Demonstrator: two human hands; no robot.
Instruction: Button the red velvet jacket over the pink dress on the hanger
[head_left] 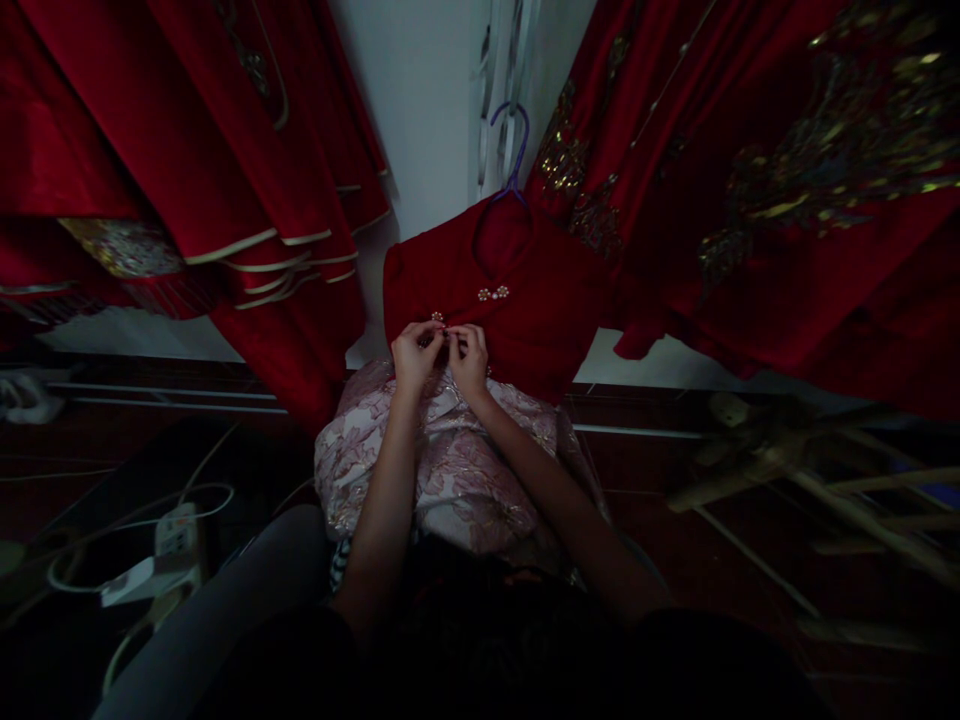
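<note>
A red dress top (pixel 555 310) with a round neckline hangs from a purple hanger (pixel 517 150). Its pale pink floral skirt (pixel 480 490) spreads over my lap. A beaded clasp (pixel 493 293) sits on the chest, and a second beaded ornament (pixel 437 316) lies just above my fingers. My left hand (pixel 414 352) and my right hand (pixel 468 358) meet at the front of the top, fingertips pinched close together. Whatever small piece they grip is too dark and tiny to name.
Red garments (pixel 247 150) with pale trim hang at the left, and sequinned red ones (pixel 750 200) at the right. A power strip (pixel 178 545) with white cables lies at lower left. Wooden legs or bars (pixel 795 460) stand on the dark floor at right.
</note>
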